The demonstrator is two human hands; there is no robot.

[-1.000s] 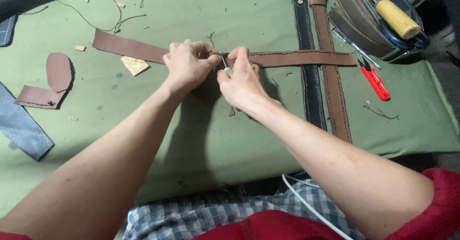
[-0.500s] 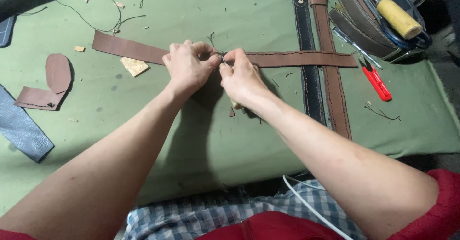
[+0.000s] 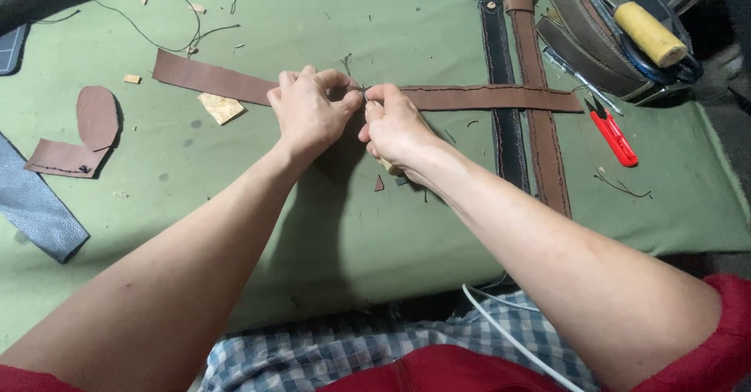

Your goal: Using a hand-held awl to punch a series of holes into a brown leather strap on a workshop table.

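Head view of a work surface covered in green cloth [image 3: 328, 228]. The cloth's near edge runs along the person's lap, and its right edge falls away beside a red-handled snipper [image 3: 612, 135]. Open cloth lies in front of both forearms, between the hands and the near edge; the left margin holds a blue-grey leather strip [image 3: 35, 204] and a rounded brown leather piece [image 3: 82, 134], and the right side holds a black strap [image 3: 504, 102] and a brown strap [image 3: 541, 118] lying lengthwise, side by side.

The long brown leather strip [image 3: 211, 81] lies flat across the cloth from upper left to right, its right end crossing over the two straps. It is matte brown with dark stitching along its right half. A tan scrap [image 3: 221, 107] sits just beside its lower edge.

The left hand [image 3: 309, 114] is curled, fingertips pressed on the strip at mid-length. The right hand [image 3: 395, 130] is closed in a pinch touching the left, a pale tool handle partly showing under the palm; dark thread [image 3: 348, 67] rises where the fingertips meet.
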